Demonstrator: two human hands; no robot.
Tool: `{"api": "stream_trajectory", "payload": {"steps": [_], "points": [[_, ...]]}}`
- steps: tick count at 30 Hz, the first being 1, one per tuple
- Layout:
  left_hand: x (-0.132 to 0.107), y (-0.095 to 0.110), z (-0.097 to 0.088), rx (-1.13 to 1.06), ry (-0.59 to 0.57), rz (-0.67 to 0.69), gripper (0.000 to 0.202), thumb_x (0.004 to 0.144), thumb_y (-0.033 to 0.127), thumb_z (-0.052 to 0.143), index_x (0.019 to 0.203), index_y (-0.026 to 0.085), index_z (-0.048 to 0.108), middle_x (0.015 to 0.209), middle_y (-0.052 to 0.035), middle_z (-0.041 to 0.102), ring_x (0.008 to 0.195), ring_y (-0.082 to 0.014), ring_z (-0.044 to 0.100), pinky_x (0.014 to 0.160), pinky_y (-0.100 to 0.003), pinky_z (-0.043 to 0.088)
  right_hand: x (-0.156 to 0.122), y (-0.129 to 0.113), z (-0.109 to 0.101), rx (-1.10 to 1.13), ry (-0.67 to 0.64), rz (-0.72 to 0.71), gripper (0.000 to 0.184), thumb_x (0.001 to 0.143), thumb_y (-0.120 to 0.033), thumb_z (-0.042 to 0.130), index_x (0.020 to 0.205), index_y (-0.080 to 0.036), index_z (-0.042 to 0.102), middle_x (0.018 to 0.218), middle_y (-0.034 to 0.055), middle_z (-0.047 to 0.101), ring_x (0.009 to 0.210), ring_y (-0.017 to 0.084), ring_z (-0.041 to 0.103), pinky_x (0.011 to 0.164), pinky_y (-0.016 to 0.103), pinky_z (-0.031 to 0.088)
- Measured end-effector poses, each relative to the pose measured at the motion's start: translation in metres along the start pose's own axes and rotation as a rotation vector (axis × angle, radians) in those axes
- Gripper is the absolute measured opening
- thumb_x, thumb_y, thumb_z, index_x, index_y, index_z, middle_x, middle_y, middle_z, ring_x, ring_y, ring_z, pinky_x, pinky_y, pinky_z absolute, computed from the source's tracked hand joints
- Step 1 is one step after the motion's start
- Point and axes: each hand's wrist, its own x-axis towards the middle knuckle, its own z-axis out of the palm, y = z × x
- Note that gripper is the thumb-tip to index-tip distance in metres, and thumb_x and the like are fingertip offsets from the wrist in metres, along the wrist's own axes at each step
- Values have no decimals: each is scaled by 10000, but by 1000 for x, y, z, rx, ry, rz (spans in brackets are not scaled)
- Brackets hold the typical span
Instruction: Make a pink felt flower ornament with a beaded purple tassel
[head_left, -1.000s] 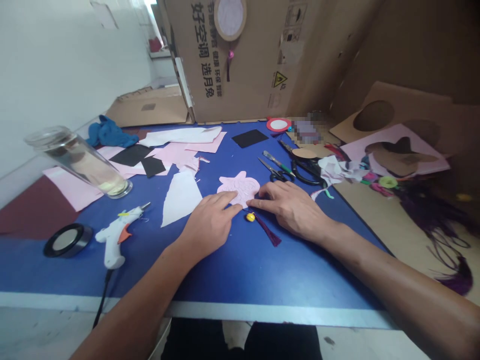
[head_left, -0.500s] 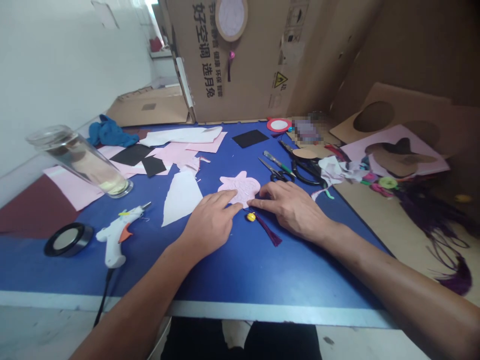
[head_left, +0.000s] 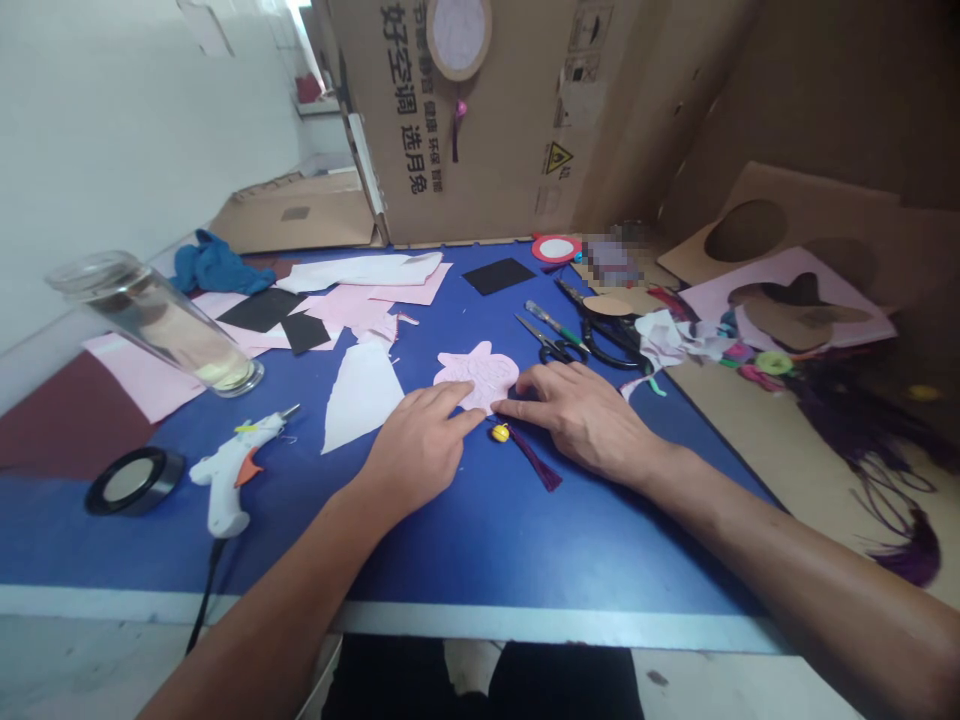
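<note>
A pink rabbit-shaped cutout [head_left: 486,372] with faint raised lines lies flat on the blue tabletop, its two ears pointing away from me. My left hand [head_left: 420,440] grips its lower left edge, fingers on top and thumb at the bottom. From the right, my right hand [head_left: 589,415] has its thumb and index finger closed at the lower right edge, the other fingers curled. Just below the cutout hang a yellow bell [head_left: 500,433] and a dark purple tassel [head_left: 538,460], lying on the table. Part of the cutout's edge is hidden beneath my fingers.
Left of my hands are a white glue gun [head_left: 232,470], black tape [head_left: 135,480], a tilted-looking glass jar [head_left: 165,325] and a white paper piece [head_left: 364,395]. Scissors [head_left: 551,345], pliers [head_left: 611,345] and a craft knife [head_left: 555,325] lie behind my right hand. Cardboard [head_left: 510,190] stands at the back.
The whole view has shifted very slightly to the left. Both hands and the pink cutout keep the same position relative to each other.
</note>
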Motion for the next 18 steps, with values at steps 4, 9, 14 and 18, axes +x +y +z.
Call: {"api": "stream_trajectory", "payload": {"steps": [4,9,14,18], "points": [[0,0,-1,11,14,14,432,976,47,539,1303,165,795,1477,-184,718,1347,-351,689,1087,-582,605,0,0,0,-7,-1,-16,513,1082,-74,522,1445,-347,760,1235,100,724,1002,260,605,850,382,370],[0,0,0,13,17,7,433,977,48,539,1300,189,789,1484,-169,715,1350,-335,690,1083,-567,608,0,1,0,-6,-16,-12,515,1078,-75,526,1442,-359,756,1248,92,724,1030,262,607,859,382,370],[-1,0,1,10,13,15,429,977,48,536,1301,174,787,1479,-173,715,1342,-342,690,1075,-565,611,2,0,-1,-14,-22,-22,540,1076,-68,516,1459,-371,747,1253,92,730,1027,263,629,852,383,370],[0,0,0,15,6,-2,439,981,52,531,1309,197,783,1478,-163,715,1344,-332,688,1071,-554,610,1,2,-2,-9,-11,-33,517,1069,-66,522,1419,-352,772,1244,96,742,1018,259,642,854,383,377]]}}
